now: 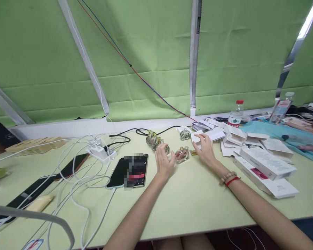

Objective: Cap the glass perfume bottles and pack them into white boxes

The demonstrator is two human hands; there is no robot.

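A row of small glass perfume bottles [151, 141] with gold necks stands at the middle of the table. My left hand [163, 160] is at its near end, fingers curved and thumb apart; they partly hide the nearest bottle, and I cannot tell whether they touch it. Between my hands rests a pinkish glass perfume bottle [182, 155]. My right hand [205, 150] is open to its right, fingers spread. Just beside those fingers lies a small gold piece [193, 152]. Behind, a clear glass bottle [185, 134] stands near a folded white carton [214, 134].
Flattened white boxes [267, 163] pile up at the right, before a water bottle [235, 114] and a blue cloth [263, 129]. Two phones [117, 173] lie at the left with white cables and a power strip [100, 152]. A green curtain [151, 52] hangs behind.
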